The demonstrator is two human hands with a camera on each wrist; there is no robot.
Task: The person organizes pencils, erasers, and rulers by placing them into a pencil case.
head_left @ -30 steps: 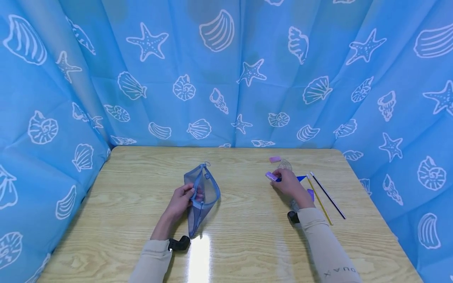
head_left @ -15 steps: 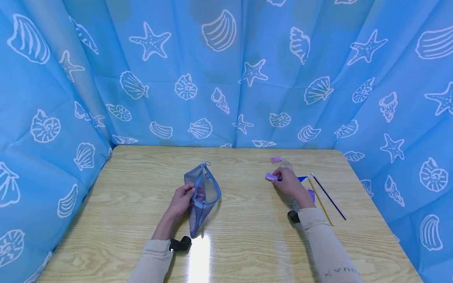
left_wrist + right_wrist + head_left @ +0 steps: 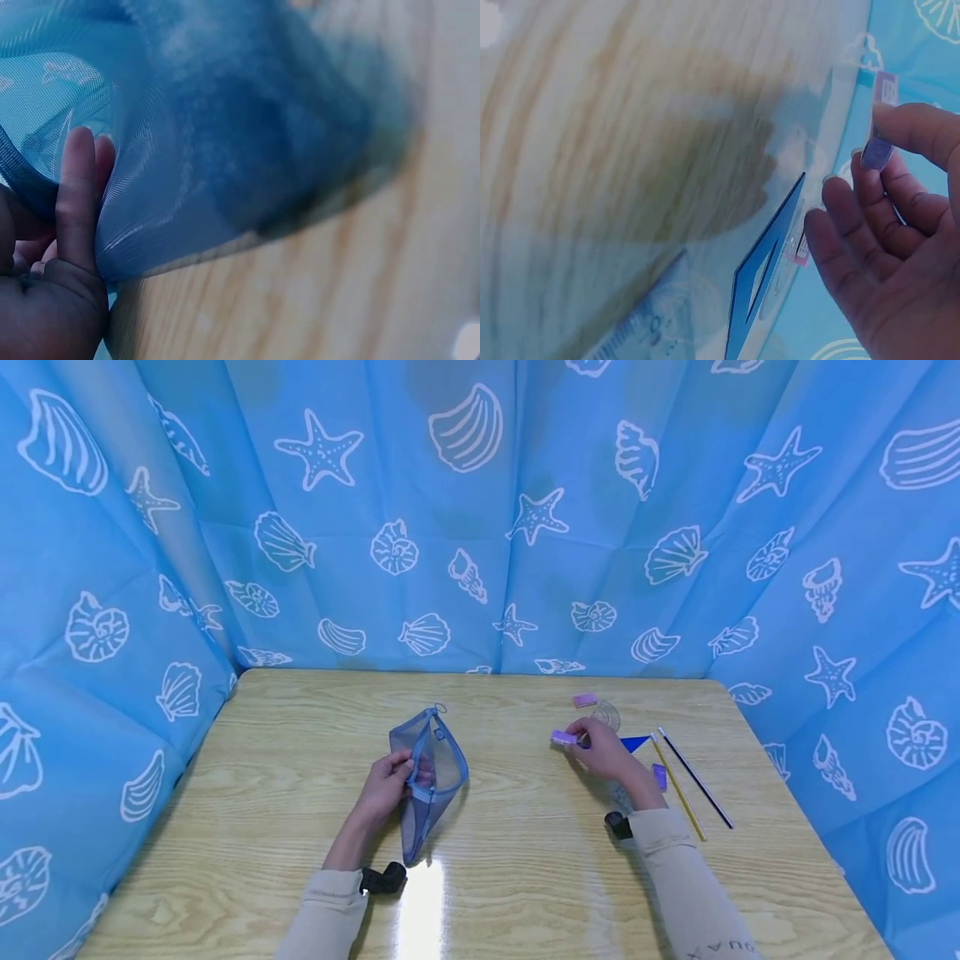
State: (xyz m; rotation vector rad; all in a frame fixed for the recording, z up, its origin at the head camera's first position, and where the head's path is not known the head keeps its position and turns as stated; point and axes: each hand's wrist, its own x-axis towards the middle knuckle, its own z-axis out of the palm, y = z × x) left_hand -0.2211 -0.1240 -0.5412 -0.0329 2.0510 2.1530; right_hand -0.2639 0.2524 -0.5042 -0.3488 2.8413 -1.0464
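Note:
My left hand (image 3: 384, 789) grips the near edge of a blue mesh zip pouch (image 3: 442, 768), thumb outside and fingers within its open mouth. In the left wrist view the fingers show beside the mesh (image 3: 165, 217). My right hand (image 3: 603, 753) pinches a small purple eraser (image 3: 563, 738) between thumb and fingertips, raised off the table in the right wrist view. Below this hand lies a blue set square (image 3: 761, 262), partly covered by it in the head view. A clear ruler-like piece with markings (image 3: 656, 322) lies nearer the wrist.
Behind the right hand are a pink eraser (image 3: 584, 700) and a clear protractor (image 3: 607, 715). To its right lie a purple block (image 3: 659, 777), a yellow pencil (image 3: 678, 787) and a dark pencil (image 3: 696, 777). A blue shell-patterned curtain (image 3: 450, 527) borders the wooden table (image 3: 262, 777).
The right hand has shifted slightly left with the purple eraser, showing more of the protractor and the purple block. The left hand keeps the pouch in the same place.

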